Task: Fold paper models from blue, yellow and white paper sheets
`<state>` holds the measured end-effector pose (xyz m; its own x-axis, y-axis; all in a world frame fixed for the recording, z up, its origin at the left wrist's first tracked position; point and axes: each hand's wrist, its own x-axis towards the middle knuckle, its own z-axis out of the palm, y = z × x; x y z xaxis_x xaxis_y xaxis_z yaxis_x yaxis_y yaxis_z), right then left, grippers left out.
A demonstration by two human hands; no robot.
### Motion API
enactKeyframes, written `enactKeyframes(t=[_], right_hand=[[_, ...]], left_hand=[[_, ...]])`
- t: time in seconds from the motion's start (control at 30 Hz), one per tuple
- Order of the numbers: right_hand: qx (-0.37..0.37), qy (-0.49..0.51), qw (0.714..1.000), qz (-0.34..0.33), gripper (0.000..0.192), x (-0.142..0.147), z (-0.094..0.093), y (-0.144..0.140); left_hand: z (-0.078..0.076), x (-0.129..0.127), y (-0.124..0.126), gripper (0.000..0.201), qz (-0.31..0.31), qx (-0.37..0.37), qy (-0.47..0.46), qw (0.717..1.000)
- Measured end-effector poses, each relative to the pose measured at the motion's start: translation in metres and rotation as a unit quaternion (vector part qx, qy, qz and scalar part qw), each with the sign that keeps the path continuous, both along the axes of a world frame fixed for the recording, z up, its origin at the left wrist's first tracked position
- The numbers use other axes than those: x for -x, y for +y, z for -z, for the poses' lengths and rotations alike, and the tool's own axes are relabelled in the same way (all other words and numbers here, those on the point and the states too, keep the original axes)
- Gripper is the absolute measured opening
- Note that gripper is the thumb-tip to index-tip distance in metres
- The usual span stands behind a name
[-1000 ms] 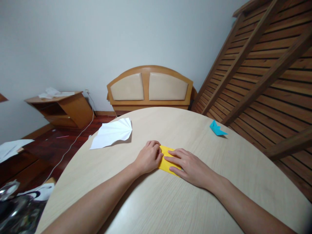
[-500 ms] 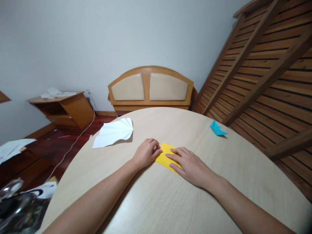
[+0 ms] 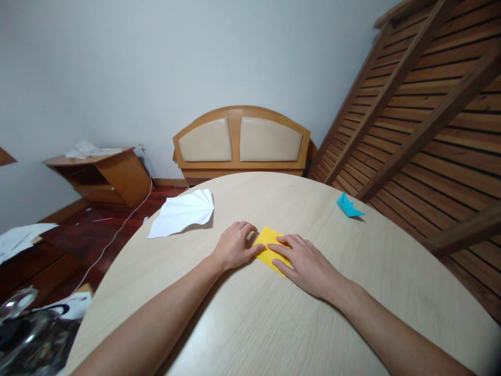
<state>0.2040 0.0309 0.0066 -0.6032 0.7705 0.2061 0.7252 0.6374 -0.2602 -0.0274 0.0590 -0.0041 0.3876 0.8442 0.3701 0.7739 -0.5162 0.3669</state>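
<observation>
A folded yellow paper (image 3: 267,245) lies flat near the middle of the round light-wood table (image 3: 274,324). My left hand (image 3: 234,246) rests curled at the paper's left edge, its thumb touching the edge. My right hand (image 3: 303,260) lies flat on the paper's right half, fingers spread and pressing it down. Most of the paper's right side is hidden under that hand.
A pleated white paper fan shape (image 3: 182,212) lies at the table's far left. A small blue folded paper boat (image 3: 348,206) sits at the far right. Behind the table stand a wooden headboard (image 3: 240,140), a slatted bed frame (image 3: 422,104) and a low side table (image 3: 102,173).
The yellow paper has turned and shifted slightly away from me. Both hands moved with it; my left thumb now lies along its left edge.
</observation>
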Motion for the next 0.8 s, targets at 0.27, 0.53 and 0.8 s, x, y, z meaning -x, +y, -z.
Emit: enactKeyframes(t=[0.27, 0.53, 0.8], right_hand=[[-0.006, -0.001, 1.0, 0.002, 0.035, -0.0005, 0.0025, 0.0006], [-0.006, 0.009, 1.0, -0.002, 0.033, -0.0015, 0.0048, 0.0014], [-0.002, 0.003, 1.0, -0.001, 0.034, -0.0012, 0.0051, 0.0021]], left_hand=[[0.0037, -0.0036, 0.0046, 0.029, -0.037, 0.017, 0.018, 0.999], [0.0027, -0.004, -0.0009, 0.058, -0.023, 0.008, 0.029, 0.999], [0.0018, -0.0059, 0.002, 0.036, -0.102, 0.013, 0.037, 0.994]])
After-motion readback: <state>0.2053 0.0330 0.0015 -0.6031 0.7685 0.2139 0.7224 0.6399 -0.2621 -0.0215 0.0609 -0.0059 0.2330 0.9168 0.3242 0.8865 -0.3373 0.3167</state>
